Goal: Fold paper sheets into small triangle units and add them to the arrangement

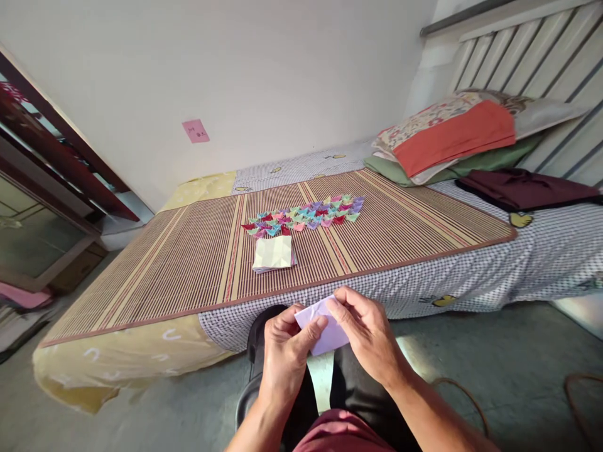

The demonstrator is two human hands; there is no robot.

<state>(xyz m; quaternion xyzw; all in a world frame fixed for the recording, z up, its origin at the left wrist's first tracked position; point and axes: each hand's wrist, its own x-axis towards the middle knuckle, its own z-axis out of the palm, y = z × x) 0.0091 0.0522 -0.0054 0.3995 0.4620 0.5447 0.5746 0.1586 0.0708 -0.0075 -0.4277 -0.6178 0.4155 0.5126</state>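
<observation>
A sheet of lavender paper, folded along at least one edge, is held up above my lap. My left hand grips its left side, thumb on the face and fingers behind. On the upper right part my right hand pinches the same paper, its thumb pressed near the top edge. Beyond my hands, a stack of creased paper sheets with a pale yellow one on top lies on the mat. Behind the stack, many small folded paper pieces in several colours stand in rows.
A striped bamboo mat covers the bed, over a checked bedsheet. Pillows and a folded maroon cloth lie at the right by the headboard. A pink note is on the wall.
</observation>
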